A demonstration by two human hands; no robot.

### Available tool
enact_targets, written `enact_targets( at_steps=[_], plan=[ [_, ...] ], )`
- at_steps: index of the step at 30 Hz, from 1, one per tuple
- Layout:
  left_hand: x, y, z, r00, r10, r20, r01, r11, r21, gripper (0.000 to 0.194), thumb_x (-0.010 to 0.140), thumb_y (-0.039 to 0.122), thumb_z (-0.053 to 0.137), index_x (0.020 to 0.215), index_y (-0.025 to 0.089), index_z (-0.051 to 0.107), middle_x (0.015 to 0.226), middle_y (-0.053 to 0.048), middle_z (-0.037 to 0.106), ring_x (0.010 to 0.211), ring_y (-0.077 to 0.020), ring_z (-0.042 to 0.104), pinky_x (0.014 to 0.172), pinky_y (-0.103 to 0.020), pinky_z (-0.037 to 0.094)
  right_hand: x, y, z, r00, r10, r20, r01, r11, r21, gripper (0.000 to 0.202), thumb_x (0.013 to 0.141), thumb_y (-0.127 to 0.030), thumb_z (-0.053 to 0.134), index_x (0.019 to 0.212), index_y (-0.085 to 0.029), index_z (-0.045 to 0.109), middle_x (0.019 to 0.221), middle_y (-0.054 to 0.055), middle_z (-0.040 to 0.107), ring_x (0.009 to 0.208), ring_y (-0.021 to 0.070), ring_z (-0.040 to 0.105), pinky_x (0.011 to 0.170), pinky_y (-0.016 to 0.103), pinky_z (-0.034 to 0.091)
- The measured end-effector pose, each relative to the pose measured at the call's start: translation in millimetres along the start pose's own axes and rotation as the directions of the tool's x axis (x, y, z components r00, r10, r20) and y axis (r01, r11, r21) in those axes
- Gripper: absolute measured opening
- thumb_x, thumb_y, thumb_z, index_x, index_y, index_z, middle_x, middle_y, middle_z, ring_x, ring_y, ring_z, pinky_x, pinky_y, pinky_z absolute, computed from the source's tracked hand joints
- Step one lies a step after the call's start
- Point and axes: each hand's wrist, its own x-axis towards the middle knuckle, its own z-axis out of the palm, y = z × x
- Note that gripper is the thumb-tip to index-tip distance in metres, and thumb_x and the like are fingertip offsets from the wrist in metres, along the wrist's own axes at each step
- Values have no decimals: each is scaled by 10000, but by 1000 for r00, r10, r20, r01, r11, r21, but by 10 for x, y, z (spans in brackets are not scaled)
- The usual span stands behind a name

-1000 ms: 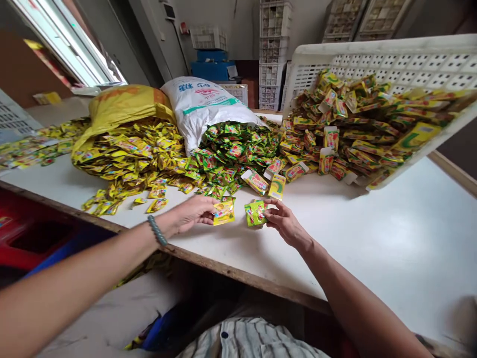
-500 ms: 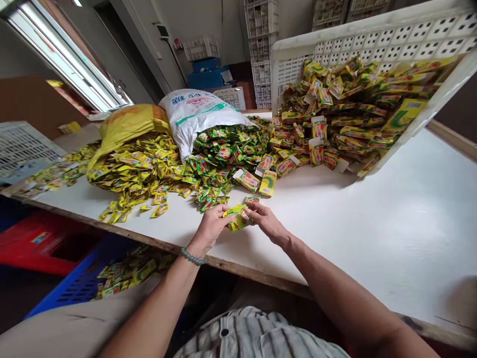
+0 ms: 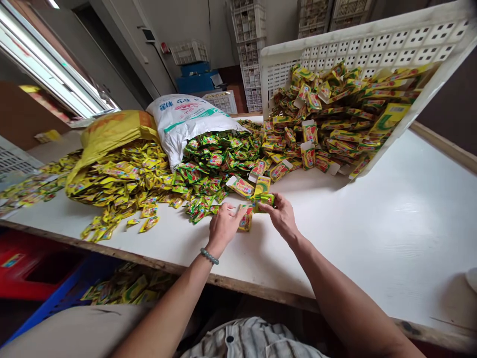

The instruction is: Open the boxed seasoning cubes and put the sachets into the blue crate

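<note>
My left hand [image 3: 222, 227], with a bead bracelet at the wrist, has its thumb and fingers closed on the edge of a small yellow-and-red box [image 3: 245, 219] at the table's front part. Just to the right, my right hand [image 3: 282, 215] pinches several green packets [image 3: 265, 202] together between thumb and fingers. Beyond the hands lie a yellow box [image 3: 262, 185] and an open-ended box [image 3: 240, 187]. A heap of green packets [image 3: 219, 154] spills from a white sack [image 3: 197, 117]. Yellow packets [image 3: 130, 171] spill from a yellow sack [image 3: 115, 127] on the left.
A white plastic crate [image 3: 357, 37] lies tipped on the table's right, with many small boxes [image 3: 346, 112] pouring out. Below the front edge [image 3: 164, 266] stand a blue crate [image 3: 55, 303] with packages in it and a red stool-like object [image 3: 22, 248]. Stacked crates [image 3: 250, 54] stand behind.
My left hand has let go of the green packets and gone to the small box. My right hand has carried the packets up and to the right. The view has shifted slightly.
</note>
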Motion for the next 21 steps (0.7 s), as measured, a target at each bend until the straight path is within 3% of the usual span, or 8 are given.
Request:
enact_targets(
  at_steps=[2, 4, 7, 10, 14, 16, 19, 21],
  plan=[
    [83, 65, 116, 996, 91, -8, -87, 973, 216, 537, 753, 579, 649, 1077, 158, 574, 1044, -186, 695, 1007, -328, 639, 813, -382, 452, 78, 13, -90, 997, -44, -57, 41, 998, -57, 366, 619, -346, 795, 886, -173, 615, 840, 27, 691, 792, 190, 629, 776, 356, 521],
    [166, 81, 214, 992, 109, 55, -121, 947, 298, 586, 725, 519, 703, 1133, 122, 562, 1115, -220, 667, 1089, -351, 604, 851, -382, 434, 125, 36, -152, 996, -44, -78, 38, 996, -76, 347, 625, -363, 792, 859, -172, 620, 824, 30, 693, 776, 187, 627, 765, 350, 512],
    [265, 1, 259, 986, 31, 163, -77, 955, 286, 576, 686, 437, 752, 1128, 115, 572, 1039, -184, 693, 997, -322, 641, 771, -340, 445, 150, 63, -191, 999, 6, -53, -10, 998, -68, 314, 621, -377, 798, 788, -165, 637, 773, 27, 689, 740, 179, 620, 743, 330, 496],
    [263, -109, 211, 972, 26, 232, -79, 971, 224, 470, 681, 479, 742, 1002, 159, 616, 910, -101, 705, 852, -257, 665, 676, -290, 443, 155, 76, -200, 998, 56, 14, -56, 998, -11, 303, 618, -373, 805, 779, -157, 669, 773, 28, 698, 726, 171, 620, 746, 321, 489],
    [107, -117, 183, 983, 65, 169, -109, 957, 268, 550, 637, 614, 715, 924, 157, 612, 963, -144, 674, 940, -305, 642, 751, -339, 456, 172, 104, -219, 998, 59, 6, -59, 998, 37, 291, 614, -360, 812, 783, -160, 684, 774, 23, 702, 727, 167, 617, 751, 318, 486],
    [38, -80, 203, 981, 82, 177, -134, 942, 307, 542, 597, 606, 739, 876, 163, 600, 957, -159, 668, 965, -337, 632, 775, -369, 457, 180, 119, -231, 998, 60, -14, -59, 998, 31, 280, 603, -351, 821, 758, -165, 681, 756, 18, 696, 714, 164, 609, 740, 315, 484],
    [16, -62, 228, 969, 8, 248, -61, 976, 207, 432, 574, 519, 770, 771, 206, 548, 813, -94, 673, 827, -312, 660, 688, -354, 467, 183, 126, -237, 998, 59, -30, -58, 998, 37, 277, 590, -348, 832, 740, -171, 681, 749, 14, 695, 707, 160, 604, 741, 311, 485],
    [45, -95, 222, 948, -33, 317, 49, 998, -44, 421, 580, 480, 773, 798, 219, 525, 761, -45, 679, 709, -262, 662, 615, -326, 470, 181, 114, -235, 998, 58, -20, -57, 997, 59, 283, 595, -361, 832, 748, -175, 682, 758, 14, 698, 710, 158, 606, 747, 308, 488]
  ],
)
